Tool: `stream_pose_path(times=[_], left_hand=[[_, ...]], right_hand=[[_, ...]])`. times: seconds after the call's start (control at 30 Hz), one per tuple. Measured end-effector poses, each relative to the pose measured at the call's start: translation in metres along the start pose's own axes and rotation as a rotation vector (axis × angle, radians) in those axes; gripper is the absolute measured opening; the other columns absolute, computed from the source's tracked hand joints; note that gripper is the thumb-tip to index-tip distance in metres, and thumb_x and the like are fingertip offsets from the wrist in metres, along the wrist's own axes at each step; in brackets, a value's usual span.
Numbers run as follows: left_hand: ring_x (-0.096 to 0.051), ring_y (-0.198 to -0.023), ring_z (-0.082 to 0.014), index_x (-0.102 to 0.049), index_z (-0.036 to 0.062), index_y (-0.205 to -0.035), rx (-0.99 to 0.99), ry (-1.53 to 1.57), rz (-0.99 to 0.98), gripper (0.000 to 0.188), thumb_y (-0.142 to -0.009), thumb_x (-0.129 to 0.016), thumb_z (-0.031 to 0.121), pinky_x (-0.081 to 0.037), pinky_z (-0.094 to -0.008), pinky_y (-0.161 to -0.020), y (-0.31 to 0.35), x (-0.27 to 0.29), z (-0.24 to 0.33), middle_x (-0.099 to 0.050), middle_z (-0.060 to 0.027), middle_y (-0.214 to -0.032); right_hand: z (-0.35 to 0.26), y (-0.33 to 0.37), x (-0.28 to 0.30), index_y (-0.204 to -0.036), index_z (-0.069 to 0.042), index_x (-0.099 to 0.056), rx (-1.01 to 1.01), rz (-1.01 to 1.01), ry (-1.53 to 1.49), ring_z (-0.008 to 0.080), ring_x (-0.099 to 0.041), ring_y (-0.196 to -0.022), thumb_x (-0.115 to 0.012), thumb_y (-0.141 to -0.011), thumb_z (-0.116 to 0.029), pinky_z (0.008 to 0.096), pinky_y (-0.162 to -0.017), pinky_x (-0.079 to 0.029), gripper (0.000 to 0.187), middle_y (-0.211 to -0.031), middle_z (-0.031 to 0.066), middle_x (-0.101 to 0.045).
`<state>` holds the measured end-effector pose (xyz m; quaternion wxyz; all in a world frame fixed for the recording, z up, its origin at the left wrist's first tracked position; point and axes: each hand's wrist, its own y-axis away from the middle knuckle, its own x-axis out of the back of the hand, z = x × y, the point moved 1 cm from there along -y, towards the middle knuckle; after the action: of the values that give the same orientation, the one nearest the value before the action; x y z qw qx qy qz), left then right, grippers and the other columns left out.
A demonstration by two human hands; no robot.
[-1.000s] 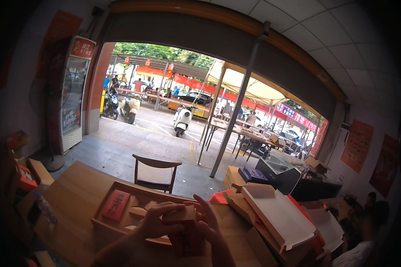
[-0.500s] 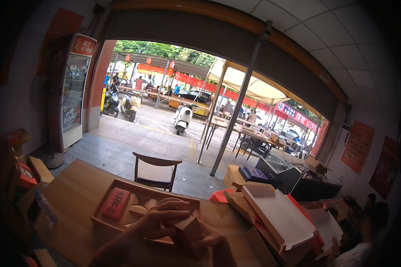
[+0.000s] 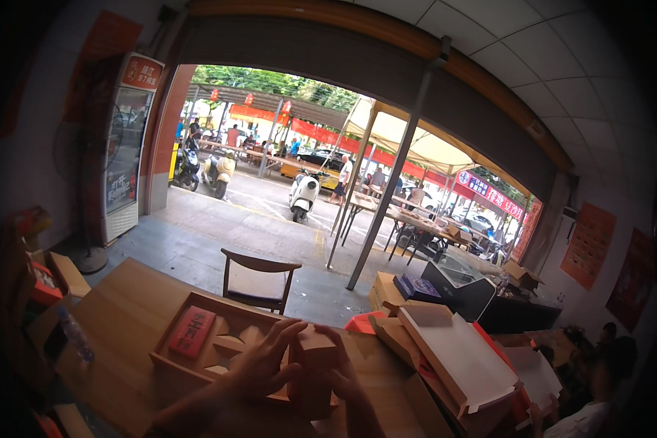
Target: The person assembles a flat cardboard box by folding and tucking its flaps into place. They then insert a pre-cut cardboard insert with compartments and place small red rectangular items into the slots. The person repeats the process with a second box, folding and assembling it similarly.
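A small brown cardboard box (image 3: 315, 358) stands roughly upright between my two hands. My left hand (image 3: 271, 361) is closed on its left side, with the fingertips near its top edge. On the other side, my right hand (image 3: 340, 372) holds the box, its fingers partly in shadow. Behind and to the left lies a shallow brown carton (image 3: 174, 371), partly covered by my left arm. A flat red packet (image 3: 192, 332) with dark lettering sits in the carton's left part. Folded card dividers (image 3: 230, 344) fill its middle.
A wooden chair (image 3: 259, 281) stands beyond the table (image 3: 117, 314). A plastic bottle (image 3: 74, 332) is at the left. Stacked box lids and trays (image 3: 456, 358) crowd the right side, where another person (image 3: 588, 409) sits. Dark purple boxes (image 3: 417, 286) lie farther back.
The small box has turned from tilted to more upright between my hands. My left hand has shifted from over its top to its left side.
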<state>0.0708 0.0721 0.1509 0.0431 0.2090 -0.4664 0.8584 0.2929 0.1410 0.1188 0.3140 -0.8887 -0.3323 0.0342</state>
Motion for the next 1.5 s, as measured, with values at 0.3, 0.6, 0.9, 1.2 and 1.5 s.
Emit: stream_pose_path(times=[0.3,0.6,0.9,1.2,1.5], left_hand=[[-0.067,-0.119,-0.028,-0.044,0.0053,-0.156,0.385,0.261,0.105,0.068,-0.102,-0.076,0.034,-0.057,-0.0446,-0.096,0.005,-0.005,-0.043,-0.062,-0.0153,-0.137],[-0.062,-0.124,-0.029,-0.058,0.0055,-0.141,0.539,0.27,0.124,0.04,-0.111,-0.064,0.03,-0.052,-0.0444,-0.105,0.054,-0.03,-0.083,-0.062,-0.0176,-0.137],[-0.056,-0.143,-0.0288,-0.048,0.0045,-0.158,-0.034,0.917,0.607,0.057,-0.116,-0.044,0.043,-0.039,-0.0449,-0.124,0.015,-0.019,-0.054,-0.059,-0.012,-0.154],[-0.056,-0.139,-0.023,-0.055,0.0071,-0.149,0.249,0.678,0.848,0.046,-0.118,-0.042,0.039,-0.045,-0.0411,-0.117,0.01,0.004,-0.069,-0.058,-0.0104,-0.148],[-0.068,-0.115,-0.0181,-0.033,0.0084,-0.156,0.252,0.634,0.646,0.056,-0.109,-0.062,0.011,-0.058,-0.0321,-0.095,0.004,0.003,-0.061,-0.06,-0.0145,-0.135]], right_hand=[[0.001,-0.014,0.02,-0.151,-0.008,-0.05,0.156,0.658,-0.805,0.0258,-0.059,-0.134,-0.049,-0.112,-0.054,0.0427,-0.114,-0.052,0.061,-0.145,0.008,-0.059],[0.04,-0.001,-0.008,-0.16,-0.015,-0.048,0.119,0.569,-0.616,0.0267,-0.052,-0.147,-0.054,-0.111,-0.039,0.0486,-0.12,-0.046,0.054,-0.155,0.0075,-0.057],[0.039,-0.009,0.002,-0.164,-0.011,-0.031,0.071,0.21,-0.036,0.0297,-0.051,-0.145,-0.097,-0.078,-0.026,0.0482,-0.119,-0.045,0.109,-0.16,0.0137,-0.046],[-0.006,-0.032,-0.035,-0.116,-0.002,-0.077,0.493,0.295,0.679,0.0313,-0.069,-0.119,-0.093,-0.078,-0.035,0.0438,-0.096,-0.056,0.052,-0.129,0.0171,-0.072],[0.001,-0.009,-0.018,-0.17,-0.007,-0.029,-0.059,-0.088,0.148,0.0312,-0.062,-0.136,-0.083,-0.096,-0.03,0.0472,-0.11,-0.053,0.094,-0.156,0.0182,-0.053]])
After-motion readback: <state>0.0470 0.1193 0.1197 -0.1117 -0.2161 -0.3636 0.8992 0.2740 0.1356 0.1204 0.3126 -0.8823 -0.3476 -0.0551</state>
